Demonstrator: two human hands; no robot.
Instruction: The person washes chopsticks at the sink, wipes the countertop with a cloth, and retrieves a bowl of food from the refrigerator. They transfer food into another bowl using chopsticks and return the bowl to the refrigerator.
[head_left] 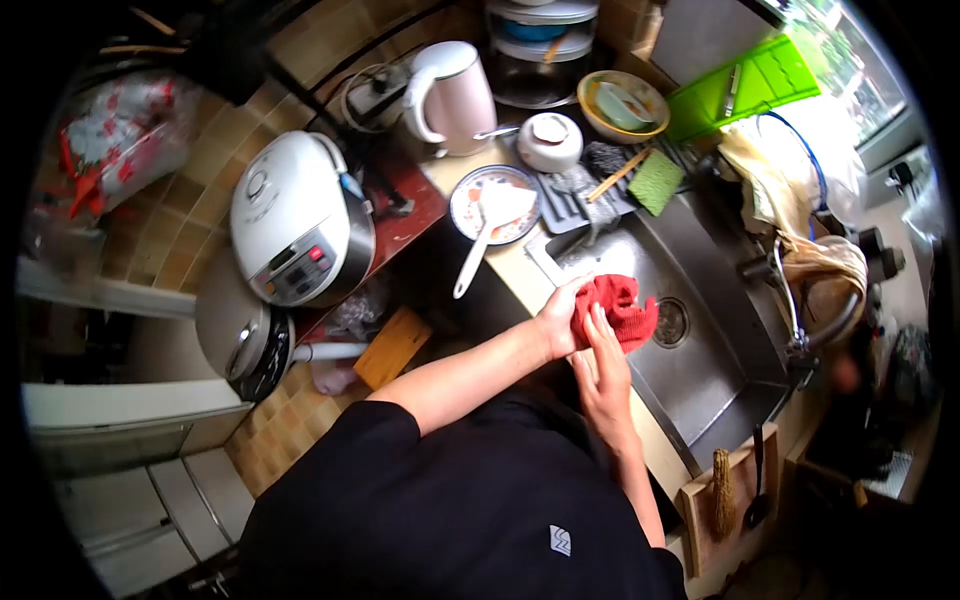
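A crumpled red cloth (625, 318) is held between my two hands over the near edge of the metal sink (700, 385). My left hand (560, 318) grips the cloth from its left side, with its fingers partly hidden behind the fabric. Against the front of the cloth lies my right hand (604, 372), its fingers stretched out and pressed on the fabric. The sink drain (668, 322) shows just to the right of the cloth.
Left of the sink are a plate (465, 210) with a white spatula (475, 255), a white bowl (550, 150), a kettle (465, 100) and a rice cooker (290, 220). A green sponge (656, 182) lies behind the sink. The faucet (835, 325) stands at right.
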